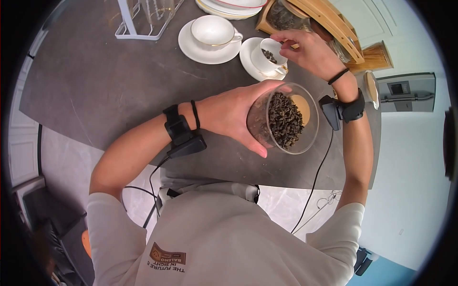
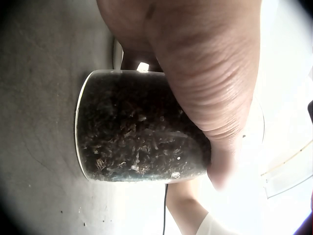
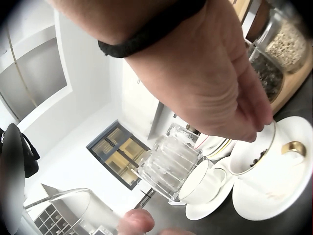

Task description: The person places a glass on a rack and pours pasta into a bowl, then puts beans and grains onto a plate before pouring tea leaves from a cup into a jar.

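Left hand (image 1: pixel 229 113) curls round a clear glass jar (image 1: pixel 260 120) over the worktop (image 1: pixel 212 164) in the head view, its thumb on the near side, most of its fingers hidden behind the glass. The jar's mouth tips toward the person's right and up to the camera, its long axis slanting across the view. Dark, crinkled dried leaves (image 1: pixel 285 121) fill much of it; what the tan disc (image 1: pixel 301 108) beside them is cannot be told. Right hand (image 1: pixel 315 55) reaches over a white cup (image 1: pixel 259 61), which holds a few leaves and stands on a saucer (image 1: pixel 246 56).

From the left wrist, the jar lies crosswise, one bright-edged end toward the left; the hand and glare cover the other. Whether it touches the worktop is unclear.

From the right wrist, the right hand's fingertips press together at the cup's gold-edged rim, hiding part of it; whether they pinch anything cannot be told.
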The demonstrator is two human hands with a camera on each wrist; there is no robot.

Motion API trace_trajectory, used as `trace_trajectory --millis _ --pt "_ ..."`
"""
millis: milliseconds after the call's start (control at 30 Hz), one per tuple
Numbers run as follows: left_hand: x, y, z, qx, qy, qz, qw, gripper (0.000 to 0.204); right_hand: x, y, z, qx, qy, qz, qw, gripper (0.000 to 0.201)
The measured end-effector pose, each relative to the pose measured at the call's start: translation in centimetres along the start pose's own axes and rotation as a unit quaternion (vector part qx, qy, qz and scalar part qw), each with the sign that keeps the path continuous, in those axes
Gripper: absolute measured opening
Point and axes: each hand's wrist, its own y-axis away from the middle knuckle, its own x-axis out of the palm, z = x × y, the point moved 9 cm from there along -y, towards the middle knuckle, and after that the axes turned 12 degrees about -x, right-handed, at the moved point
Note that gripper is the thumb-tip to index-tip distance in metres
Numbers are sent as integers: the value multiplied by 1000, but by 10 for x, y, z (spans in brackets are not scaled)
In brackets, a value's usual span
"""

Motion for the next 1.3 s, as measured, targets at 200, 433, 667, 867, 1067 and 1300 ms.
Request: trace_trajectory --millis 200,433,667,867,1067,1300 --pt "1 0 -1 11 9 -1 1000 130 -53 22 70 27 -67 -19 997 25" --pt "-4 1 -9 -18 -11 11 1000 119 -33 52 155 15 -89 131 987 39" --pt "-5 4 -19 14 -32 -6 999 111 -13 52 171 -16 -18 104 994 54" --pt "0 4 -12 -65 46 40 996 108 -6 48 166 -12 -47 142 989 52" --pt "-3 0 -9 9 -9 -11 1000 110 -2 50 165 -28 -54 173 983 42" --pt "0 -1 1 -38 21 9 999 122 -4 50 160 -53 -56 160 984 30"
